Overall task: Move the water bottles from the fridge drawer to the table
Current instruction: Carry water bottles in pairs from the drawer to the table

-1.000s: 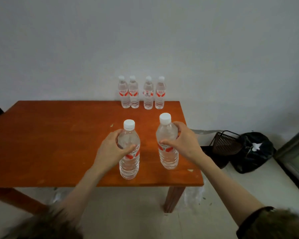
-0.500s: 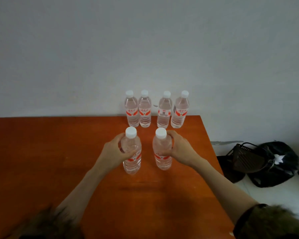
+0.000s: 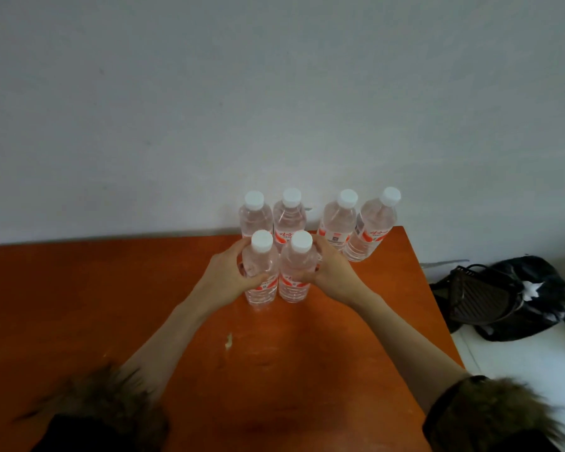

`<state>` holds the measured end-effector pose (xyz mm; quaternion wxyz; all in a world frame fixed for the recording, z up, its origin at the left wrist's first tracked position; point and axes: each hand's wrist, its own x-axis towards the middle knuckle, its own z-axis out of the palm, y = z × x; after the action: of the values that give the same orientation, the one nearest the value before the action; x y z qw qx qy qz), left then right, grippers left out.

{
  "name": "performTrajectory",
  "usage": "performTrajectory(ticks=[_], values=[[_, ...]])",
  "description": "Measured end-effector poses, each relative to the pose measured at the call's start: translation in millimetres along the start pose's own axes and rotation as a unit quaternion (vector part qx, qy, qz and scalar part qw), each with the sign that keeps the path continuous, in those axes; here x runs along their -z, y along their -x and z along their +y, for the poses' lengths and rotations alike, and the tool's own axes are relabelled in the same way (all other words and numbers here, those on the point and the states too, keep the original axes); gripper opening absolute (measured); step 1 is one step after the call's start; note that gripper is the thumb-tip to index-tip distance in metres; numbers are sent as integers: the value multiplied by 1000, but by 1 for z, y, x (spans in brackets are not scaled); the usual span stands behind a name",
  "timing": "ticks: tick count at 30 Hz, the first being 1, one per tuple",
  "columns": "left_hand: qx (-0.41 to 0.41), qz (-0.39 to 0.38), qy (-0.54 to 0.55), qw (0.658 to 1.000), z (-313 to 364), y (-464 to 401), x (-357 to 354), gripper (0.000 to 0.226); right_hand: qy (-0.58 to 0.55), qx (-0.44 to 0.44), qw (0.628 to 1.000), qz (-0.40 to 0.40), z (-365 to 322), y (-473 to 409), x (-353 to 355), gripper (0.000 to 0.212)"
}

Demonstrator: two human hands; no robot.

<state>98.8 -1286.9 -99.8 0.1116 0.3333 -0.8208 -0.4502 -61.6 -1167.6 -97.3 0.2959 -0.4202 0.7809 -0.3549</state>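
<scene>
Two clear water bottles with white caps and red labels stand side by side on the orange wooden table (image 3: 111, 305). My left hand (image 3: 227, 275) is wrapped around the left bottle (image 3: 261, 275). My right hand (image 3: 331, 272) grips the right bottle (image 3: 296, 272). Both bottles are upright and nearly touch each other. Right behind them, several more bottles (image 3: 338, 223) stand in a row along the table's far edge against the wall. The fridge drawer is out of view.
A grey wall rises behind the table. A dark basket (image 3: 480, 298) and a black bag (image 3: 529, 285) lie on the pale floor to the right of the table. A small pale chip (image 3: 229, 340) marks the tabletop near me.
Both hands have carried their bottles away from me across the table, and drawn them together just in front of the back row. The camera has come closer.
</scene>
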Motion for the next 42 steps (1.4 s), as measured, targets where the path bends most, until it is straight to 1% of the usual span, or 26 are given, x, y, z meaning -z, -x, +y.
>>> performTrajectory(ticks=[5, 8, 11, 15, 18, 21, 24, 26, 28, 30, 32, 35, 38, 40, 42], values=[[-15, -6, 10, 1000, -11, -18, 2, 80, -11, 5, 1000, 1, 1, -13, 0, 74], [-15, 5, -7, 1000, -17, -25, 2, 77, -3, 14, 1000, -4, 2, -18, 1, 73], [-16, 8, 8, 1000, -19, -28, 2, 74, 19, 20, 1000, -3, 2, -23, 2, 74], [-14, 19, -2, 1000, -24, -30, 2, 77, 24, 10, 1000, -4, 2, -27, 1, 77], [-15, 33, 36, 999, -28, -22, -3, 76, 2, 18, 1000, 1, 4, -25, -3, 75], [-12, 68, 63, 996, -26, -12, -11, 71, -47, 19, 998, 35, 9, -19, -11, 72], [-8, 85, 48, 995, -26, -7, -15, 69, -56, 11, 997, 50, 9, -13, -14, 74], [-1, 93, 28, 995, -25, -3, -16, 69, -57, 25, 997, 48, 5, -7, -15, 73], [-13, 113, 2, 994, -19, 7, -19, 70, -50, 27, 998, 42, 4, 3, -15, 76], [-54, 148, -32, 987, -11, 24, -24, 69, -10, 7, 999, 44, 9, 18, -15, 79], [-108, 153, -77, 979, -3, 42, -32, 67, 24, -14, 998, 55, 15, 39, -8, 79], [-160, 100, -125, 974, 13, 61, -49, 69, 111, -12, 989, 100, 22, 82, 12, 76], [-186, 50, -166, 967, 44, 71, -68, 70, 246, -21, 960, 134, 33, 130, 42, 76], [-223, 30, -203, 953, 69, 79, -83, 71, 312, -34, 937, 156, 42, 168, 65, 77], [-271, 16, -245, 931, 97, 89, -100, 73, 354, -55, 915, 186, 50, 210, 88, 80]])
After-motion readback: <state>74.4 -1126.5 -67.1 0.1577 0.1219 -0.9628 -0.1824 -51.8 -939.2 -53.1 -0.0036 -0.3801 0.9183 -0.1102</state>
